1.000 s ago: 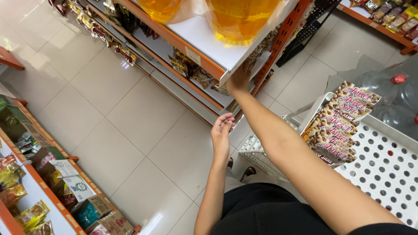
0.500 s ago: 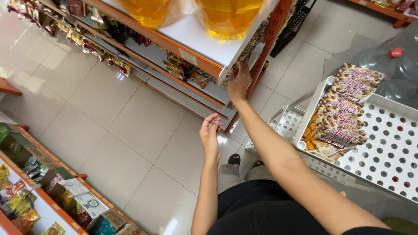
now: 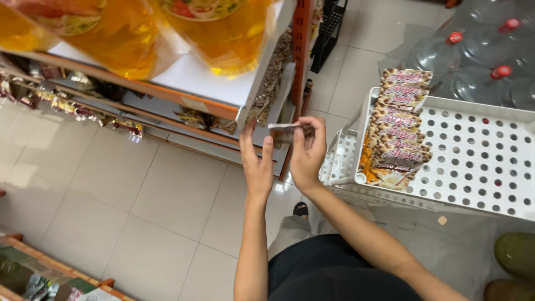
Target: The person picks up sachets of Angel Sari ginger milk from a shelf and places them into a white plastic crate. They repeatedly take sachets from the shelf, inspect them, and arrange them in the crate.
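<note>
My right hand pinches a small brown sachet by its end, beside the corner of an orange shelf rack. My left hand is raised just left of it, fingers apart, fingertips near the hanging strips of sachets on the rack's end. It holds nothing. A stack of brown-and-pink sachet strips lies on the left end of a white perforated tray to my right.
Large yellow pouches of oil sit on the top shelf. Small packets hang along the lower shelves. Clear water jugs with red caps stand behind the tray. A low orange shelf lies at bottom left across the tiled floor.
Both hands have come together near the rack's end. My right hand has left the shelf edge and now holds a sachet. The view has swung left and closer.
</note>
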